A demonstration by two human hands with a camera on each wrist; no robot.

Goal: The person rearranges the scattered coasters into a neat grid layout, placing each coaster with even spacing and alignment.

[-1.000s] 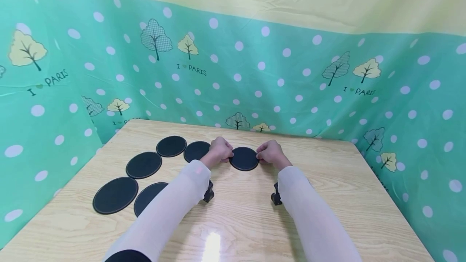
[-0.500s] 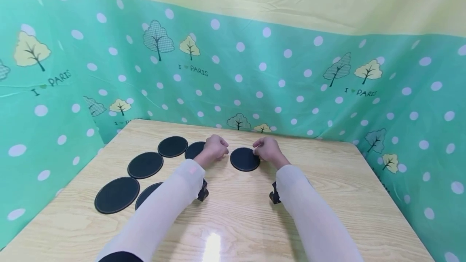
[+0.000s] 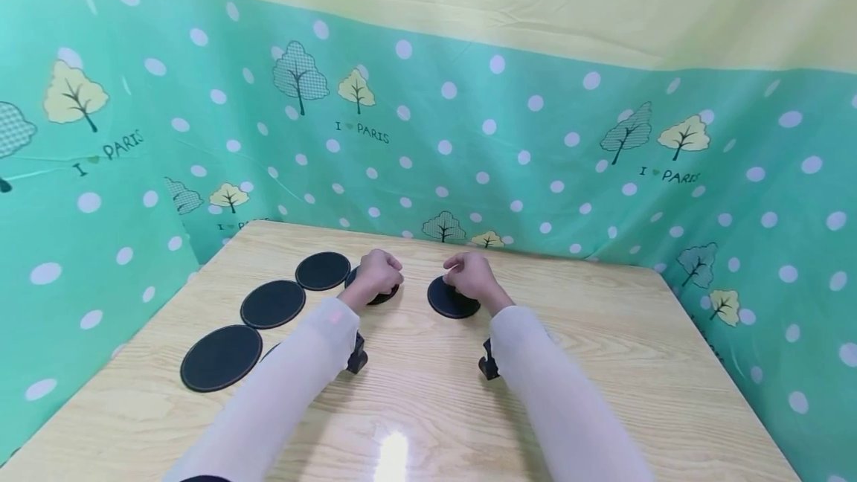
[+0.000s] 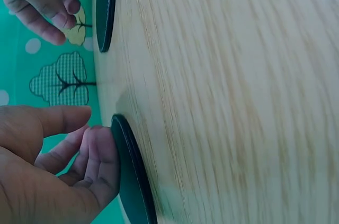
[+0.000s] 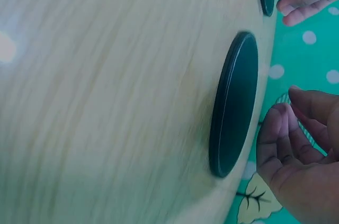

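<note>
My left hand (image 3: pixel 378 271) is over a round black coaster (image 3: pixel 372 297) with a stitched edge, partly covering it. In the left wrist view, its loosely bent fingers (image 4: pixel 100 155) overlap the coaster's rim, and the thumb stands apart from them. Just above another black coaster (image 3: pixel 452 303), to the right, hovers my right hand (image 3: pixel 470 274). The right wrist view has a gap between this hand's bent fingers (image 5: pixel 280 134) and the coaster (image 5: pixel 241 102), which lies flat on the table. Neither hand holds anything.
Further black coasters (image 3: pixel 323 271) lie in a curve on the left of the wooden table (image 3: pixel 602 363); one is mostly hidden by the left sleeve (image 3: pixel 288 385). A green and yellow printed curtain (image 3: pixel 509 132) hangs behind the table and along its sides.
Both hands have left the edges of the right-hand coaster. The left hand has moved left over the neighbouring coaster; the right hand has shifted slightly left, above the one they held.
</note>
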